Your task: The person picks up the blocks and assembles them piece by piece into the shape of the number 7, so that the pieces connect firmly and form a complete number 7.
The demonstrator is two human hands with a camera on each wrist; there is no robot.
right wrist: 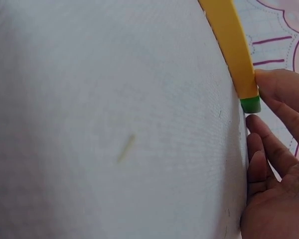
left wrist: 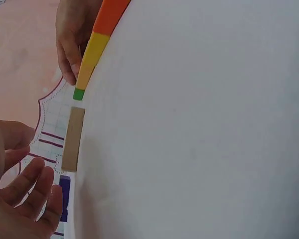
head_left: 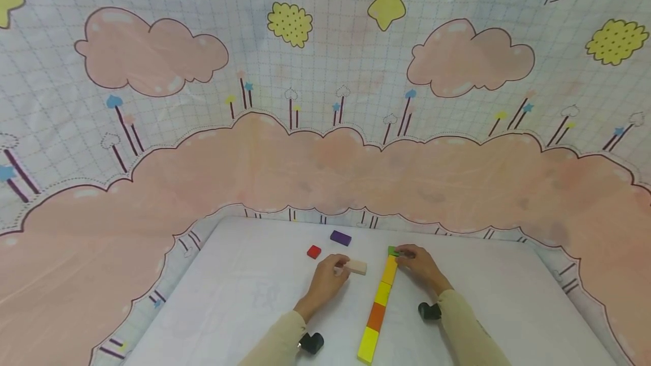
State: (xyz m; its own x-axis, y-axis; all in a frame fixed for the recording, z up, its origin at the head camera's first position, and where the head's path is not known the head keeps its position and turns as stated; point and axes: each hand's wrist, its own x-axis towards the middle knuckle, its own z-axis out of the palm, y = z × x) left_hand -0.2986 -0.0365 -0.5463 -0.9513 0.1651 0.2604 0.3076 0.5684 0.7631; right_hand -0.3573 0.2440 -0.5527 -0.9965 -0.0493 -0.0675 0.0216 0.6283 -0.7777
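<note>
Right hand (head_left: 421, 265) loosely parted, you seemingly square the green block (head_left: 391, 251) ending the row (head_left: 376, 317) at 1 o'clock; next, pinch the wooden block (head_left: 357, 267), 2 o'clock from your slack, empty left hand (head_left: 327, 279).

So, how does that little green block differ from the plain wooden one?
The green block is coloured, while the plain wooden block is pale and looks unpainted. The green block looks short; the plain wooden block is clearly longer. The green block sits at the far end of the row of blocks, whereas the plain wooden block lies apart, to its left. Both rest on the same white tabletop.
</note>
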